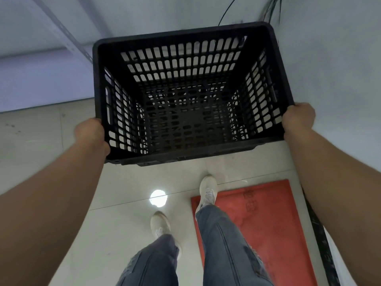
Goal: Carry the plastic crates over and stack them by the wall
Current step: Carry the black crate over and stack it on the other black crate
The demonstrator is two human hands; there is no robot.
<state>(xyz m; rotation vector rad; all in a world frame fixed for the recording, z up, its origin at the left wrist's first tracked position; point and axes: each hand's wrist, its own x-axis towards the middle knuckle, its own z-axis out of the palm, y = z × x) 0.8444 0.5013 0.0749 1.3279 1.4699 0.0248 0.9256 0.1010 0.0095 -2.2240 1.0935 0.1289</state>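
At the far left, a pale wall [41, 83] meets the tiled floor [41, 151], and a perforated metal strip [68, 36] runs slantwise up that wall. The left hand [90, 135] comes next: its grip is clenched on the left rim of a black plastic crate [185, 96], fingers curled over the edge and mostly hidden by the crate wall.

The crate fills the middle of the view, held up off the floor with both arms reaching forward, open side upward, and nothing shows inside it through the slotted bottom. Its far edge sits close to the corner where two walls join. Whether another crate lies beneath it cannot be told; the dark lattice seen through the bottom could be the crate's own base. No finished stack appears anywhere in view.

Below, the person's pale shoes [208, 190] stand one ahead of the other in mid-stride, the forward foot at the edge of a red mat [257, 223]. A ceiling light reflects off the tiles.

To the right, the right hand [299, 118] grasps the crate's right rim, its grip closed the same way. Black cables [268, 11] hang down the right wall [329, 58] above the crate.

By my reckoning the carry is nearly over for this crate: it is near the wall but not yet set down. Lowering it, letting go, and fetching any remaining crates are left.
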